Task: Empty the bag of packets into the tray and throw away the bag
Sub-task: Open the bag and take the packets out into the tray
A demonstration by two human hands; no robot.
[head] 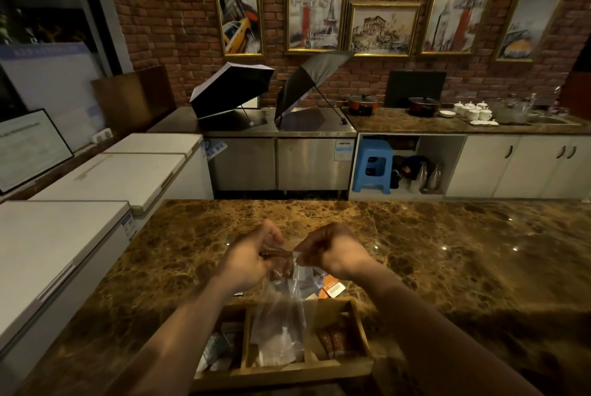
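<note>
I'm looking into a café or restaurant service kitchen. A brown marble-patterned desk (415, 251) fills the foreground; behind it stands a stainless steel under-counter refrigerator (278, 162), with white chest freezers (105, 178) along the left. On the back counter sit two red lidded pots (363, 103), white ceramic teacups (473, 112) and a sink (553, 120). Gold-framed city prints (315, 19) hang on the red brick wall (166, 12).

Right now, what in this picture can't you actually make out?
- Head view: print on the packets in the clear bag, blurred through plastic.
- Left compartment of the wooden tray, partly covered by the left forearm.
- How the left hand and right hand pinch the bag top: fingers curl over it.
- Orange packet text, too small.
</note>
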